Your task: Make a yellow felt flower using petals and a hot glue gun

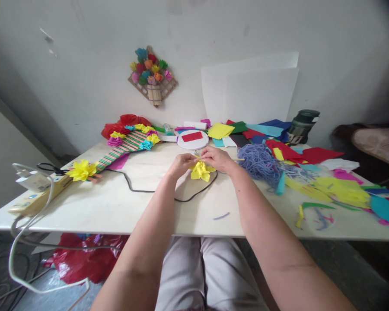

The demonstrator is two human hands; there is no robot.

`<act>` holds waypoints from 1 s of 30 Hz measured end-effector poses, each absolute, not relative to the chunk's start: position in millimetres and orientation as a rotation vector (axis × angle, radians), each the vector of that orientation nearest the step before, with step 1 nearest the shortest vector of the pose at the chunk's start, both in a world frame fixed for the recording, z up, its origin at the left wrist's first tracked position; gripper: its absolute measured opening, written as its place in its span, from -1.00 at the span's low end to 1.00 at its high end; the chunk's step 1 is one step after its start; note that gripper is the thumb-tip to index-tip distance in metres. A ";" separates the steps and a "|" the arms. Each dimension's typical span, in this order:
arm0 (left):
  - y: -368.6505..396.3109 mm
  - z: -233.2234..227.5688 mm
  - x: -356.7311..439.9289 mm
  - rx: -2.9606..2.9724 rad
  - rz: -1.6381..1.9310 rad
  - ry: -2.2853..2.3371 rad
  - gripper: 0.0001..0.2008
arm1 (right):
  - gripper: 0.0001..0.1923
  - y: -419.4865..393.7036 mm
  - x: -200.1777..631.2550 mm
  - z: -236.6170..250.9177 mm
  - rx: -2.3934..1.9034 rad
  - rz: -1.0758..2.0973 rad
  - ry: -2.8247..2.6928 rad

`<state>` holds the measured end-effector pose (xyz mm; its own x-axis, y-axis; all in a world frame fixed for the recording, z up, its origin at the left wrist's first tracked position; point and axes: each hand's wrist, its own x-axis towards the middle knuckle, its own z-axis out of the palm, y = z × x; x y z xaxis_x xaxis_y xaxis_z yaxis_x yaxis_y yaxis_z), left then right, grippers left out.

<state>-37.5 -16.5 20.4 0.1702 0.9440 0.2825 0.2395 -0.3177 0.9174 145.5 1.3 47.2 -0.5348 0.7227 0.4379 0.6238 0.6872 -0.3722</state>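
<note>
Between both hands point(199, 160), yellow paper flower point(201, 171)

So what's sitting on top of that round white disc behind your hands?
A red paper rectangle lies flat on the round white disc. Whatever is under the disc is covered, and its near edge is hidden behind the right hand.

A yellow paper flower point(200, 171), crumpled and ruffled, petals spread downward and outward; held just above the pale tabletop near its middle, over a loop of black cable; its top is pinched between both hands' fingertips, where a thin pale stick point(236, 160) pokes out to the right; just left of the purple yarn heap.
</note>
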 end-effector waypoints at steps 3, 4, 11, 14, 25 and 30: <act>-15.5 19.2 -37.4 1.692 1.188 1.128 -0.62 | -0.85 -1.0 145.9 49.9 -1.062 0.186 -2.361; -15.4 19.0 -37.3 1.680 1.187 1.117 -0.62 | -0.85 -1.6 145.8 50.6 -1.073 0.165 -2.366; -20.1 22.9 -37.0 1.560 1.134 1.075 -0.58 | -0.86 -2.1 144.5 50.6 -1.048 0.038 -2.362; -20.6 24.0 -37.8 1.507 1.110 1.072 -0.59 | -0.87 -1.8 144.1 49.6 -1.030 0.023 -2.362; -16.7 19.4 -39.1 1.680 1.102 1.144 -0.57 | -0.91 -5.8 142.1 51.9 -1.057 0.038 -2.356; -18.2 21.1 -36.6 1.704 1.160 1.151 -0.61 | -0.90 -7.7 142.6 54.1 -1.075 0.015 -2.360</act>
<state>-36.6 -18.2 21.1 0.1804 0.9477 0.2635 0.2561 -0.3039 0.9176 142.6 -7.7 54.1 -0.5351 0.7019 0.4701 0.6959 0.6817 -0.2257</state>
